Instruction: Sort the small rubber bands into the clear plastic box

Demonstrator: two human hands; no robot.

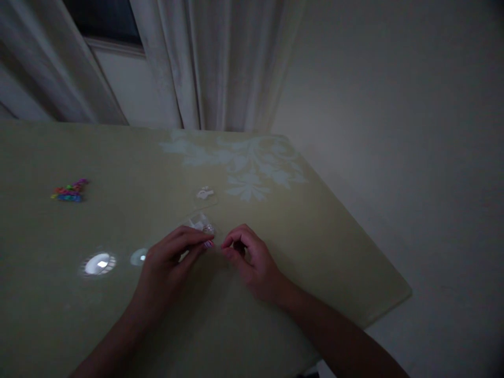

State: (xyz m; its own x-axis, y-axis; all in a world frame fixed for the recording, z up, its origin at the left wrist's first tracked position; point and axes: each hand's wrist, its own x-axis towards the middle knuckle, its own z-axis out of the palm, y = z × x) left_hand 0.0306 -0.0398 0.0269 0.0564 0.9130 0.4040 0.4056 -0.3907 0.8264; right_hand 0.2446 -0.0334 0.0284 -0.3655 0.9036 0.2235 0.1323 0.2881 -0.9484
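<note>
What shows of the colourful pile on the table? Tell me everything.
The colourful pile is a low, loose heap of small pieces, purple, orange, red, yellow, green and blue, perhaps plastic. It lies directly on the table, left of and beyond the left hand. Neither hand touches it. The pieces are too small to make out individual shapes.

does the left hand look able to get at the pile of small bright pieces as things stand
Probably yes: only bare tabletop shows between the left hand and the pile, though its fingers seem to pinch a small striped piece.
</note>
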